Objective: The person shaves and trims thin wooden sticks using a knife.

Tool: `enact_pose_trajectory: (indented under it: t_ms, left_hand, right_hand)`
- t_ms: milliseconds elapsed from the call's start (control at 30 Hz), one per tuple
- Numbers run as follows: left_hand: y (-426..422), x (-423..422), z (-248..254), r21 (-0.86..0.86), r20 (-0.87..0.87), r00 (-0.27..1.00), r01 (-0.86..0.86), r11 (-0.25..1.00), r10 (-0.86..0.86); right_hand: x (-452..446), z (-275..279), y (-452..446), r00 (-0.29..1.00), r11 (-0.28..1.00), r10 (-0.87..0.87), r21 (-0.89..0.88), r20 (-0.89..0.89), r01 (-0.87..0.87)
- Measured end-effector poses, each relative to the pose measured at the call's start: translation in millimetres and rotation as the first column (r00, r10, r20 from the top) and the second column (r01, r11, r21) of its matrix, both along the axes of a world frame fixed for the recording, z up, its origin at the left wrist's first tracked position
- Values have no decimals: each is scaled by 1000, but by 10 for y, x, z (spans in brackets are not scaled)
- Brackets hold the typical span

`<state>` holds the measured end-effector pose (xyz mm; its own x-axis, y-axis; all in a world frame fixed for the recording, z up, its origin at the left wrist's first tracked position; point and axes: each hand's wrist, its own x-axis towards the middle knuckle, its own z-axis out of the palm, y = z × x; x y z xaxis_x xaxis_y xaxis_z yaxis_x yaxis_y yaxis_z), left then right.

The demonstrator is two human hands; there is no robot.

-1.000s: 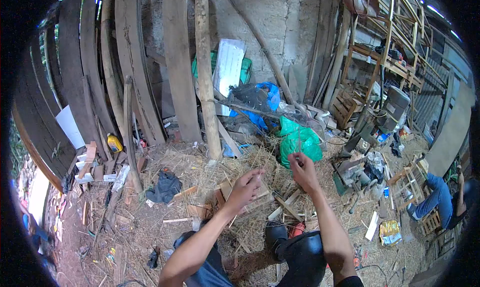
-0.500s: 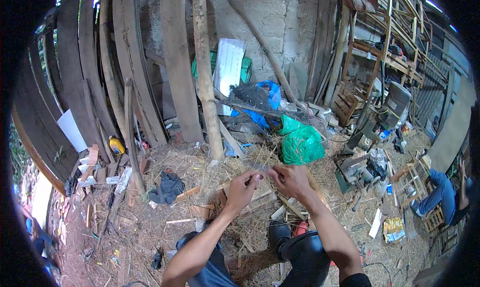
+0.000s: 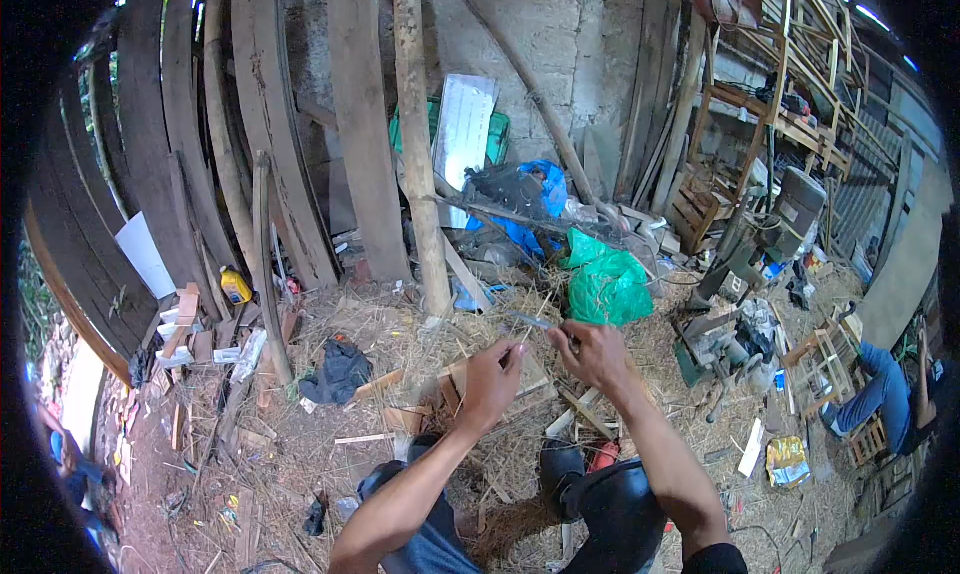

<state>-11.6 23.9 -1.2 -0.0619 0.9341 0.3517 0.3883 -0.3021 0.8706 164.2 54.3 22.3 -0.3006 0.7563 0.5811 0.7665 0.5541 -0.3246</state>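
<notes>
Over the straw-covered ground my right hand [image 3: 597,356] grips a thin, pale blade-like piece [image 3: 533,321] between its fingers, its free end pointing left. Just to the left, my left hand [image 3: 491,384] is closed with its fingertips pinched together; what it holds, if anything, is too small to make out. The hands are slightly apart. Pieces of wood [image 3: 527,372] lie on the straw beneath them. Behind my right hand sits a green plastic bag [image 3: 608,286].
A wooden post [image 3: 412,154] stands ahead. Dark cloth [image 3: 337,372] and a yellow bottle [image 3: 235,285] lie left. To the right are a metal machine [image 3: 790,214], a yellow packet [image 3: 787,461] and a seated person [image 3: 880,394]. Another person is partly visible at far left.
My hands came together and have now parted slightly. The pale thin piece in my right hand now shows clearly, pointing left.
</notes>
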Motion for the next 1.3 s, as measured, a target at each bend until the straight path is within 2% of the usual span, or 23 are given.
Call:
enact_pose_trajectory:
  t_ms: [100, 167, 200, 267, 367, 433, 500, 567, 633, 667, 700, 733, 800, 833, 867, 900, 933, 1000, 1033, 1100, 1133, 1233, 1300]
  left_hand:
    - [-3, 10, 25, -65, -48, 999, 12, 998, -15]
    - [-55, 4, 66, -44, -29, 999, 28, 999, -29]
    - [-60, 5, 32, -46, -37, 999, 32, 998, -34]
    - [-10, 28, -28, 39, 10, 1000, -5, 999, 5]
    - [-55, 17, 36, -21, -57, 998, -8, 1000, 7]
    - [-43, 18, 24, -13, -51, 999, -7, 1000, 7]
    - [-56, 11, 31, 4, -47, 999, 4, 1000, -4]
    - [-97, 1, 55, -68, -105, 994, 12, 998, -19]
    - [-42, -12, -56, -57, -31, 999, 17, 998, -19]
    - [-12, -11, -121, -52, 47, 999, 25, 998, -22]
    - [-2, -18, -88, -53, 49, 999, 24, 998, -21]
    - [8, -34, -42, -44, 43, 999, 18, 999, -16]
    - [5, -42, -43, -40, 35, 999, 14, 999, -13]
    - [14, -39, -64, -43, 15, 1000, -1, 999, 1]
    - [36, -34, -63, -42, -6, 1000, -17, 999, 17]
    - [45, -25, -49, -40, -7, 1000, -18, 999, 18]
    - [34, -14, -33, -41, 28, 999, -14, 999, 15]
    - [5, 29, -12, -48, 63, 998, -1, 999, 4]
    - [-5, 32, 2, -35, 35, 999, 24, 999, -23]
    - [-41, 0, 42, -21, 3, 999, 51, 998, -51]
    - [-68, -37, 69, -55, -42, 994, 99, 994, -101]
    - [-63, -92, 32, -99, -103, 984, 134, 986, -144]
    - [-58, -74, 22, -108, -118, 983, 127, 986, -139]
  right_hand:
    - [-9, -187, 105, 994, 992, 98, 76, 54, -102]
    - [98, -169, 192, 995, 995, -82, -45, 49, 85]
    - [119, -143, 211, 987, 987, -162, -11, 21, 162]
    - [122, -157, 216, 987, 987, -159, 7, 36, 159]
    - [109, -62, 149, 996, 997, -78, -17, 43, 79]
    - [176, -194, 243, 978, 976, -190, -91, 80, 197]
    - [328, -255, 354, 972, 970, -225, -75, 65, 229]
    - [432, -313, 419, 892, 888, -450, -119, -28, 444]
    - [517, -494, 457, 923, 914, -383, -161, -31, 373]
    - [530, -645, 515, 930, 959, -264, -174, -257, 224]
    - [485, -614, 491, 873, 986, -137, -153, -468, 73]
    - [482, -569, 470, 874, 985, -139, -157, -465, 73]
    - [410, -369, 336, 623, 823, -127, -432, -772, -368]
    - [288, -194, 166, 622, 825, -126, -430, -773, -367]
    - [124, 9, -12, 578, 758, -171, -481, -798, -440]
    - [4, 99, -98, 535, 681, -222, -522, -815, -513]
    - [-63, 57, -84, 532, 682, -225, -522, -817, -513]
    - [-99, -79, -29, 498, 585, -39, -424, -866, -691]
    - [-73, -111, 4, 495, 589, -45, -423, -868, -689]
    - [-26, -105, 110, 495, 713, -109, -415, -862, -565]
    - [22, -81, 147, 446, 783, -165, -392, -879, -483]
    - [203, -64, 195, 311, 763, -207, -352, -928, -543]
    - [112, -46, 86, 366, 710, -205, -395, -908, -582]
